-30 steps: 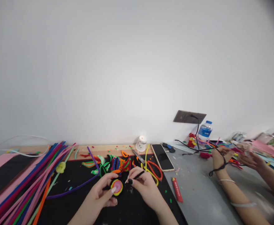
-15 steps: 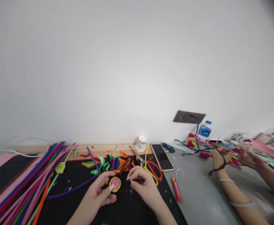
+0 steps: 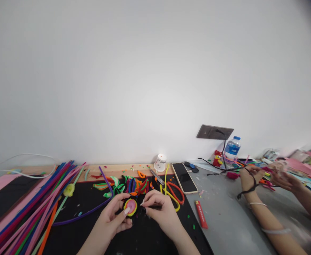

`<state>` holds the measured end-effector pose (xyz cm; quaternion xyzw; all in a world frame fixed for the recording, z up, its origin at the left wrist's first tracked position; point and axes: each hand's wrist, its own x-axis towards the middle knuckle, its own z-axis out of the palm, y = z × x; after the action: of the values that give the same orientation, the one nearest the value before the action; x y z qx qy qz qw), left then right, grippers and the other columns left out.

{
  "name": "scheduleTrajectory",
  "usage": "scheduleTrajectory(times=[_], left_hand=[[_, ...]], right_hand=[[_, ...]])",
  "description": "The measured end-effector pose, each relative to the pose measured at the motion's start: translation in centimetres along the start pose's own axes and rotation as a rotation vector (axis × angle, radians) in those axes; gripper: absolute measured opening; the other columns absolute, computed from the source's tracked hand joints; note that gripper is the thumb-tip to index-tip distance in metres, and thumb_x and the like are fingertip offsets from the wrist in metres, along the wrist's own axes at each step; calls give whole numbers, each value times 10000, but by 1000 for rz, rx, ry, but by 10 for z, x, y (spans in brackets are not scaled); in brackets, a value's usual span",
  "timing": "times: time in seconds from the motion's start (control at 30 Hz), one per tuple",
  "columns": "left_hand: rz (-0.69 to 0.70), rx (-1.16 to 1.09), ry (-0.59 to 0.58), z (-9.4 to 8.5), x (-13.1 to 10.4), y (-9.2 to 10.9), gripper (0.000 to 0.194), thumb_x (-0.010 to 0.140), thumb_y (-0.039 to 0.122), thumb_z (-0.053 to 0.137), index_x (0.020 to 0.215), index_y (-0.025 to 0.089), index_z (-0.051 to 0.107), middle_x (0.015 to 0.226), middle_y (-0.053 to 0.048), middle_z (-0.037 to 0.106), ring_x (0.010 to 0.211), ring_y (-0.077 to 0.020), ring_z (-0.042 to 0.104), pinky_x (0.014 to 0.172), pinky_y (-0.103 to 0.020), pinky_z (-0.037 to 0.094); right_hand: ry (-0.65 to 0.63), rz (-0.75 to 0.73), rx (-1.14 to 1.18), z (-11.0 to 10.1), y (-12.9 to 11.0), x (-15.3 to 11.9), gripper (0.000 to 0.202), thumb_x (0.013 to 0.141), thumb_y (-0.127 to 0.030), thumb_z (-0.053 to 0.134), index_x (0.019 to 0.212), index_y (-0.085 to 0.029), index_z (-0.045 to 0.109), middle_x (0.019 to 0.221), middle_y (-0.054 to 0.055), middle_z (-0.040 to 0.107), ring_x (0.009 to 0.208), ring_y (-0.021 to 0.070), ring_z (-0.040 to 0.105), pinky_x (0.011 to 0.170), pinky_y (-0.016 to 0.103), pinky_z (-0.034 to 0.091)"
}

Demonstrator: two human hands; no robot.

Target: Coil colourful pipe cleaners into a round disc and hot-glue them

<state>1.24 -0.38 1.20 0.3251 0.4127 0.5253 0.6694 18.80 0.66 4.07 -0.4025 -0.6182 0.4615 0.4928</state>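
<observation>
My left hand [image 3: 115, 216] grips a round pipe-cleaner coil [image 3: 131, 206] between thumb and fingers. Its centre is pink, ringed with orange and yellow, and its outer edge is black. Just to the right of the coil, thumb and index finger of my right hand [image 3: 159, 209] come together in a pinch. Something small and dark shows at those fingertips, but I cannot make out what it is. Right behind both hands lies a heap of folded pipe-cleaner pieces [image 3: 131, 186] in green, orange, blue and red.
Long pipe cleaners [image 3: 38, 212] fan out at left. Scissors with orange handles [image 3: 180, 196], a phone [image 3: 184, 178], a paper cup [image 3: 160, 163] and a red lighter [image 3: 201, 214] lie to the right. Farther right, a co-worker's hands [image 3: 251, 180] work near a water bottle [image 3: 232, 148].
My right hand has shifted slightly left, its fingertips closer to the coil. My left hand keeps its hold, with the coil nearly in the same place.
</observation>
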Motion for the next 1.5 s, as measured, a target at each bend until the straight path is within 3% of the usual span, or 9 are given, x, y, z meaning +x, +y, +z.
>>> scheduleTrajectory(times=[0.3, 0.53, 0.83, 1.5], left_hand=[[-15, -40, 13, 1, -1, 8, 469, 559, 321, 819, 956, 245, 581, 730, 37, 647, 497, -105, 606, 575, -278, 534], [-9, -64, 51, 3, -1, 9, 480, 531, 302, 829, 938, 248, 581, 683, 48, 651, 488, -106, 609, 570, -267, 537], [-10, -79, 55, 2, 0, 8, 487, 556, 280, 820, 966, 244, 558, 688, 55, 642, 498, -108, 618, 575, -266, 543], [35, -74, 23, -4, 2, 4, 491, 611, 279, 795, 1015, 242, 519, 666, 58, 640, 529, -117, 625, 591, -263, 547]], right_hand=[[-52, -29, 2, 1, -3, -1, 176, 704, -97, 650, 778, -228, 741, 893, 53, 638, 834, 183, 604, 721, 292, 471], [48, -56, 68, 7, 4, -1, 50, 659, -160, 717, 639, -197, 690, 818, 52, 645, 785, 186, 620, 677, 292, 481], [112, -77, -18, 8, 11, -2, 135, 631, -58, 683, 622, -193, 685, 778, 62, 704, 751, 207, 656, 671, 317, 500], [139, -32, 39, 14, 16, -4, 170, 596, -13, 645, 613, -181, 669, 762, 62, 723, 778, 223, 679, 693, 310, 505]])
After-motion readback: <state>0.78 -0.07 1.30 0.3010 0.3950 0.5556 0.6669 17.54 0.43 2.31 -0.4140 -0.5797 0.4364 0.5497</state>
